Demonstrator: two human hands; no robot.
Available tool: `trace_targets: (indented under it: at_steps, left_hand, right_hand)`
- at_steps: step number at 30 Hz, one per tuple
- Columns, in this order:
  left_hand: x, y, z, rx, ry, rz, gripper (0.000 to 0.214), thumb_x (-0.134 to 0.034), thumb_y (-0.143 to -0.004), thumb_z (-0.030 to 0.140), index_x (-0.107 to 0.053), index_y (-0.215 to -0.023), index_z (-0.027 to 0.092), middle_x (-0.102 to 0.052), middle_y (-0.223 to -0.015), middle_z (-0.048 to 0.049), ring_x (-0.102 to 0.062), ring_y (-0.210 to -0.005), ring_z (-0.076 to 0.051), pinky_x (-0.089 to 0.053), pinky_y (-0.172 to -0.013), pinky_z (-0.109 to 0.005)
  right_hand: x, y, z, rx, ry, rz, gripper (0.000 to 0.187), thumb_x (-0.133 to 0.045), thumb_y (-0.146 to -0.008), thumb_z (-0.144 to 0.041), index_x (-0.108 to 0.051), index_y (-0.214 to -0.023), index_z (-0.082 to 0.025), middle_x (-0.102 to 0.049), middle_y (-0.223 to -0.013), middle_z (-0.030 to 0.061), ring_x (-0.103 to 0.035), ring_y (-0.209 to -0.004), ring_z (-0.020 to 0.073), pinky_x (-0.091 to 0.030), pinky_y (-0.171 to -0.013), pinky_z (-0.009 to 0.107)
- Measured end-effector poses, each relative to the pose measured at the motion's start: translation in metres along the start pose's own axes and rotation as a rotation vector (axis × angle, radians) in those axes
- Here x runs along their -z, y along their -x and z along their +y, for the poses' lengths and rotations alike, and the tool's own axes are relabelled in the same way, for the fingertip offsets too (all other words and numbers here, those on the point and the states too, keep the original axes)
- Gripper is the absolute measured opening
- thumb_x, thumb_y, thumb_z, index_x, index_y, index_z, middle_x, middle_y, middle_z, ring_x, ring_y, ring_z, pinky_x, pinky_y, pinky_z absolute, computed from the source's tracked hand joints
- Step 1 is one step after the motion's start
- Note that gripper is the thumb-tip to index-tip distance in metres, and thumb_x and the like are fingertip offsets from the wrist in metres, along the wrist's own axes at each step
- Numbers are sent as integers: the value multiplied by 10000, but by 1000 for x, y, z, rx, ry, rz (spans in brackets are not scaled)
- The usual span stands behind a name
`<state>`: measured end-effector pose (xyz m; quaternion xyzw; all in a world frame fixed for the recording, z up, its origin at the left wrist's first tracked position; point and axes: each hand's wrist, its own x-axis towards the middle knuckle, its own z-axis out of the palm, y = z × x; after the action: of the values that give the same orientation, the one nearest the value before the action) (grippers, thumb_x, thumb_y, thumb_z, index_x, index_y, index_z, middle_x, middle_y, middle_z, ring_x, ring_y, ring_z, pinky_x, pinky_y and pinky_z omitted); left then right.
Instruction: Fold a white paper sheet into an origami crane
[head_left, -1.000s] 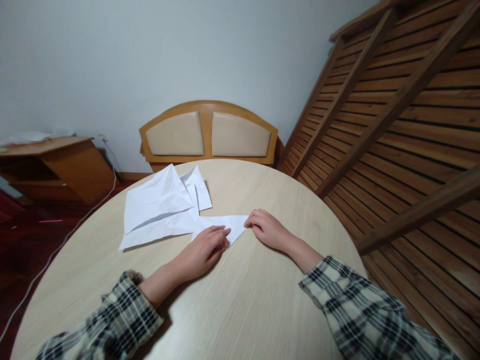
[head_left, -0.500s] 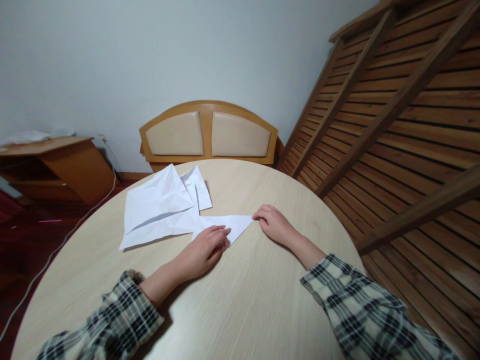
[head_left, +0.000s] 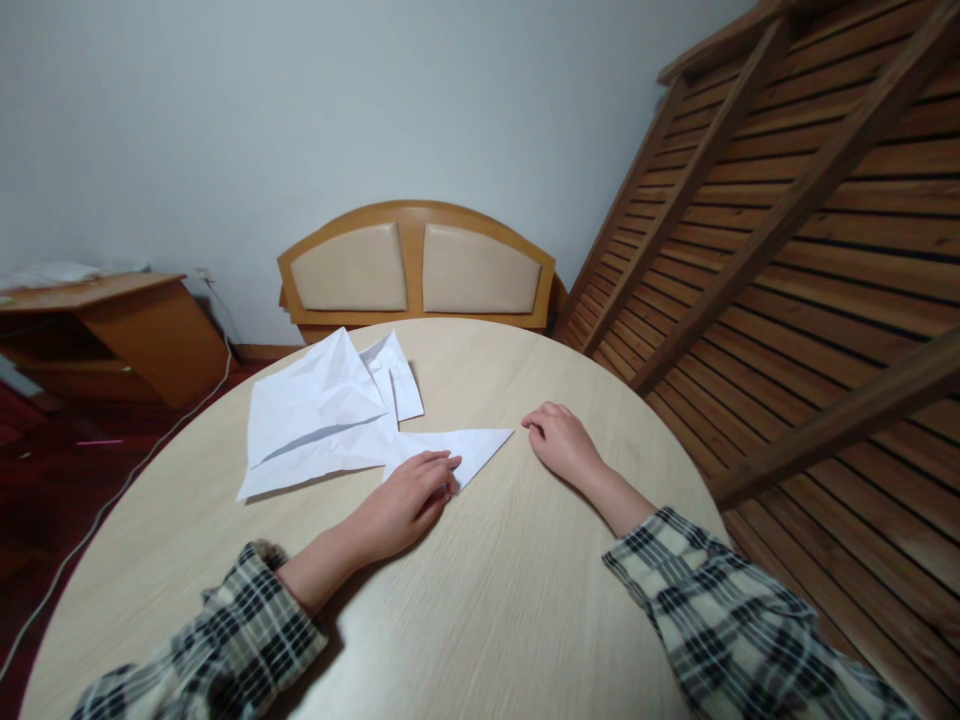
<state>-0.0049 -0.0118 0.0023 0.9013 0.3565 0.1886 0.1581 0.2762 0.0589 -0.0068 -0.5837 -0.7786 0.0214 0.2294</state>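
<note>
A folded piece of white paper (head_left: 480, 448) lies flat on the round table, its pointed end facing right. My left hand (head_left: 417, 498) rests on the left part of this paper, fingers stretched out over it and hiding some of it. Just right of the paper's tip is my right hand (head_left: 561, 438), low over the tabletop and apart from the paper. Its fingers are curled together, with nothing seen in them. Left of my left hand lie a larger creased white sheet (head_left: 300, 400) and, partly behind it, a smaller folded white paper (head_left: 406, 383).
The pale round wooden table (head_left: 495, 620) fills the foreground. Behind it stands a wooden headboard (head_left: 415, 260) with cream panels. Wooden slats (head_left: 810, 220) lean along the right side. A desk (head_left: 150, 330) and a white cable (head_left: 135, 470) are at the left.
My right hand has let go of the paper's pointed tip and moved slightly right. My left hand and the papers have stayed in place.
</note>
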Motion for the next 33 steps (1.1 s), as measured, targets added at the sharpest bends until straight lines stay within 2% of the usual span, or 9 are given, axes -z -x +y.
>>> trace_targets:
  at_steps: [3,11,16,21,25,30,33]
  left_hand:
    - [0,0,0,-2,-4,-6,178,-413,-945,124,-560,-1007,203,-566,-1407,-90,-451,-1349,-245,-399,-1123,-477]
    - [-1,1,-1,-16,15,15,177,-425,-939,122,-567,-1002,207,-579,-1395,-86,-463,-1336,-245,-406,-1115,-485]
    - [0,1,0,-18,-16,13,158,-448,-933,135,-577,-984,212,-603,-1371,-65,-494,-1310,-243,-394,-1119,-481]
    - [0,2,2,25,-42,45,180,-555,-917,267,-600,-1079,204,-652,-1287,-102,-529,-1273,-282,-424,-1083,-497]
    - [-2,2,0,60,-34,69,208,-612,-899,358,-618,-1039,204,-663,-1243,-118,-557,-1237,-292,-464,-1038,-481]
    - [-3,1,-3,88,-48,104,241,-631,-894,385,-602,-1043,198,-668,-1145,-116,-609,-1101,-274,-512,-952,-443]
    - [-3,1,-1,116,-63,111,250,-642,-886,357,-591,-1061,186,-656,-1128,-119,-611,-1070,-273,-522,-920,-431]
  right_hand:
    - [0,1,1,-4,4,-3,261,-502,-873,-108,-742,-962,-158,-668,-980,112,-570,-979,246,-432,-901,378]
    - [-1,2,-4,140,-93,-53,143,-563,-886,-173,-699,-932,-169,-641,-954,86,-561,-960,218,-414,-894,358]
    - [-1,2,-6,119,-124,-38,165,-591,-912,-288,-645,-810,-171,-626,-895,68,-555,-894,203,-413,-846,342]
    - [-3,1,-5,121,-197,-66,186,-663,-868,-282,-604,-726,-176,-627,-841,51,-555,-843,189,-409,-801,323]
    - [-2,1,-8,109,-275,-97,210,-666,-865,-285,-599,-697,-179,-649,-800,41,-565,-823,187,-406,-801,328]
    - [2,4,-17,64,-430,-134,209,-640,-856,-274,-596,-679,-172,-640,-770,39,-565,-764,172,-409,-726,298]
    - [5,7,-20,-6,-586,-205,208,-611,-852,-311,-593,-699,-170,-637,-732,30,-563,-704,160,-409,-668,279]
